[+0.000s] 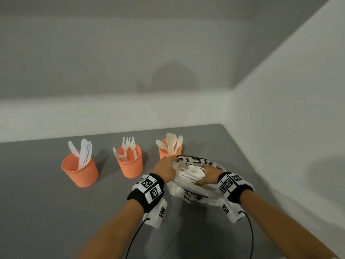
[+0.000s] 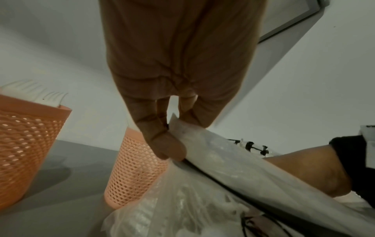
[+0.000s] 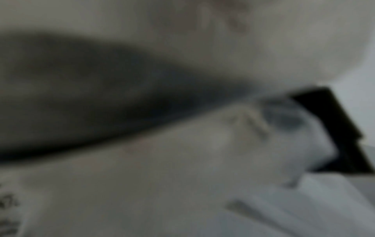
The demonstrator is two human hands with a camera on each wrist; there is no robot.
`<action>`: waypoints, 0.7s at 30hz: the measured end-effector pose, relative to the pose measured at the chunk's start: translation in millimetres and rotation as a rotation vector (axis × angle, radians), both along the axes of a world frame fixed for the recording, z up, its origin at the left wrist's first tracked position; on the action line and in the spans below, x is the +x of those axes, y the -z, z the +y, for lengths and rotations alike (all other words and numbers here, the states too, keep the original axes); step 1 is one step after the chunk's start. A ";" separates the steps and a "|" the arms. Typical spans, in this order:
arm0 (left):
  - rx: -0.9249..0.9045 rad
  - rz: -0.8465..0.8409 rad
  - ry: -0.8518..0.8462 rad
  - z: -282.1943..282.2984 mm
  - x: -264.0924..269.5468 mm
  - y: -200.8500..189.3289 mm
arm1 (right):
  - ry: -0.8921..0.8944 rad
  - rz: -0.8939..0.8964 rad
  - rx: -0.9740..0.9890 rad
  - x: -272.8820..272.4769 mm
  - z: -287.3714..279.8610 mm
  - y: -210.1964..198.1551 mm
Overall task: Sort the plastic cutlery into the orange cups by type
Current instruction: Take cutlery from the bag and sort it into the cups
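Note:
Three orange mesh cups stand in a row on the grey table: the knife cup (image 1: 80,170) on the left, the fork cup (image 1: 130,161) in the middle, and the spoon cup (image 1: 169,149) on the right. In front of the spoon cup lies a clear printed plastic bag (image 1: 194,191) with several white cutlery pieces (image 1: 190,171) at its mouth. My left hand (image 1: 166,165) pinches the bag's far rim (image 2: 182,128) between thumb and fingers. My right hand (image 1: 207,176) reaches into the bag's mouth over the cutlery, its fingertips hidden by plastic. The right wrist view is only a blur.
The grey table (image 1: 46,212) meets a white wall close behind the cups and another white wall on the right. The fork cup (image 2: 26,144) and spoon cup (image 2: 134,173) stand just left of the bag (image 2: 223,160). Black cables hang from both wristbands.

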State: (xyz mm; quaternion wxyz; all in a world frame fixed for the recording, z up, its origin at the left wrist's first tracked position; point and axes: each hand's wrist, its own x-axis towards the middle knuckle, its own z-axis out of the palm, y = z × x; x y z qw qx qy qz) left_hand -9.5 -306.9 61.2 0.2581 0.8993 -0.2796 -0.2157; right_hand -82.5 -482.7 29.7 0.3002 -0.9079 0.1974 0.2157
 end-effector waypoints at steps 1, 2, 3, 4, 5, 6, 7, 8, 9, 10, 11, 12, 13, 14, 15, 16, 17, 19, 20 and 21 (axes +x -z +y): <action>-0.009 0.000 -0.004 -0.3 -0.1 0.6 | -0.012 0.000 0.006 0.3 -1.0 1.1; -0.017 0.000 -0.008 -0.6 -0.5 0.9 | -0.025 0.002 0.008 -0.4 -1.1 0.6; -0.024 0.000 -0.013 -1.4 -0.6 1.2 | -0.039 0.003 0.011 -0.3 -2.3 1.4; -0.030 0.003 -0.016 -2.2 -0.8 1.3 | -0.051 0.004 0.008 -1.1 -2.6 0.5; -0.036 0.005 -0.020 -2.9 -0.9 1.9 | -0.057 0.003 0.002 -1.3 -4.0 1.8; -0.041 0.005 -0.024 -4.4 -0.8 2.5 | -0.055 0.005 -0.013 -1.8 -5.0 2.2; -0.046 0.002 -0.026 -5.7 -0.6 3.2 | -0.044 0.002 -0.027 -1.8 -6.7 3.7; -0.050 0.000 -0.028 -6.9 -0.7 3.8 | -0.026 -0.002 -0.038 -2.3 -7.5 4.1; -0.055 0.001 -0.029 -8.5 -0.6 4.7 | -0.011 -0.004 -0.042 -2.3 -9.5 6.0; -0.060 0.004 -0.031 -9.8 -0.8 5.1 | -0.003 -0.003 -0.044 -2.8 -10.6 7.1; -0.066 0.006 -0.033 -10.8 -0.6 5.7 | -0.001 -0.004 -0.040 -2.7 -12.1 9.3; -0.069 0.007 -0.036 -12.0 -0.2 6.5 | 0.000 -0.010 -0.034 -3.9 -12.7 8.8; -0.075 0.010 -0.041 -12.8 0.5 7.6 | 0.008 -0.026 -0.021 -4.1 -13.9 9.2; -0.082 0.014 -0.045 -13.1 1.2 8.4 | 0.013 -0.053 -0.008 -4.5 -14.1 8.6; -0.088 0.014 -0.047 -13.2 2.1 9.6 | 0.019 -0.085 0.010 -4.1 -14.9 8.8; -0.089 0.014 -0.045 -13.1 2.5 10.4 | 0.020 -0.107 0.022 -4.3 -14.7 7.7; -0.088 0.013 -0.041 -12.8 3.1 11.7 | 0.018 -0.119 0.023 -4.7 -14.3 6.8; -0.085 0.014 -0.028 -11.8 4.6 13.2 | 0.002 -0.137 -0.016 -5.4 -12.8 5.6; -0.083 0.015 -0.020 -11.2 5.1 12.8 | -0.012 -0.153 -0.037 -6.3 -11.2 3.9; -0.081 0.013 -0.010 -10.4 6.0 13.2 | -0.016 -0.177 -0.050 -7.0 -10.3 3.4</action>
